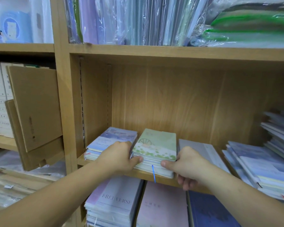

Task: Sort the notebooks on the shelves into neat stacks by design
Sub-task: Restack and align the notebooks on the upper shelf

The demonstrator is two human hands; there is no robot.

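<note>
From the head camera, a stack of green notebooks (156, 148) lies flat in the middle of the wooden shelf (195, 102), and both hands clasp it. The left hand (120, 157) grips its left side, thumb on the front edge. The right hand (187, 163) holds the right front corner, fingers curled. A blue ribbon (153, 172) hangs over the shelf's lip. A lavender stack (111, 141) sits just left, a grey notebook (202, 149) just right, and a loose pile (261, 161) lies farther right. More stacks (115, 200) lie on the shelf below.
</note>
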